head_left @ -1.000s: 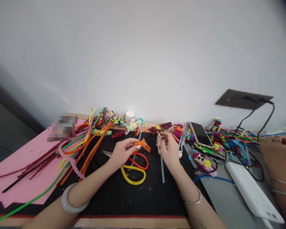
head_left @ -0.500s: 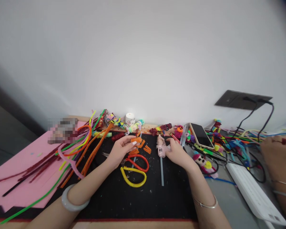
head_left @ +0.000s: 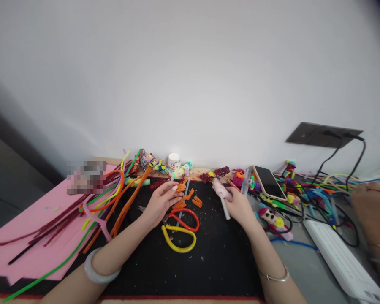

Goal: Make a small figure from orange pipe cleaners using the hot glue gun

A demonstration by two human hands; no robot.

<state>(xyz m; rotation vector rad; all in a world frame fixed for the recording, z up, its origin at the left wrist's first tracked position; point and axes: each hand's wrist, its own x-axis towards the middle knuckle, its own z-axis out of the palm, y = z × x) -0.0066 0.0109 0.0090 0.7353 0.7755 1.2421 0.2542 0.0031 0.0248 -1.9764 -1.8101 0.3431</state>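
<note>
In my left hand (head_left: 162, 202) a small folded orange pipe-cleaner piece (head_left: 181, 187) is pinched between thumb and fingers. My right hand (head_left: 237, 206) grips a pale pink hot glue gun (head_left: 221, 190), and a translucent glue stick (head_left: 225, 208) juts from its back end toward me. Between the hands, several more orange pipe-cleaner pieces (head_left: 196, 202) lie on the black mat (head_left: 215, 261). Just below my left hand rest scissors with one red and one yellow handle (head_left: 179, 244); their blades are partly covered by that hand.
Long pipe cleaners (head_left: 123, 207) lie at left over pink sheets (head_left: 28, 215). Along the wall stand finished pipe-cleaner figures (head_left: 214, 174) and a white roll (head_left: 174, 162). At right are a phone (head_left: 270, 182), a white power strip (head_left: 338, 253), cables and another person's hand (head_left: 372, 211).
My right hand has lifted the glue gun and tilted it, so its glue stick now slants to the right. My left hand stays nearly in place with the orange piece.
</note>
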